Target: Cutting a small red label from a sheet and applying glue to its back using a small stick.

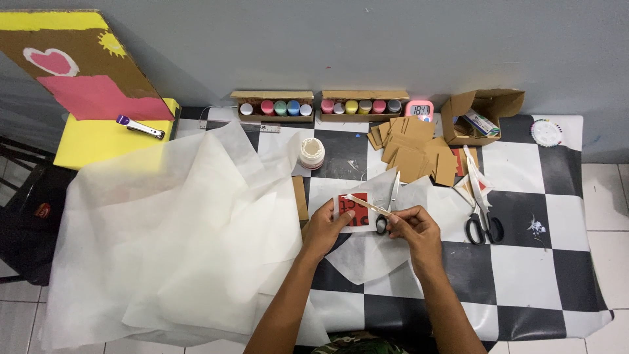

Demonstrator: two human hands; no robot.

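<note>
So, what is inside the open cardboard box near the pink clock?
The open cardboard box holds a few items: a flat pack with a green and white edge shows at the opening. Its flaps and walls cover the rest, so the other contents cannot be identified.

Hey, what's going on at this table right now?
A person is cutting at a checkered table. The left hand holds a small red card wrapped in thin white paper, while the right hand works scissors along its edge. A big sheet of white paper lies at left; cardboard pieces, paint jars and black scissors sit nearby.
</note>
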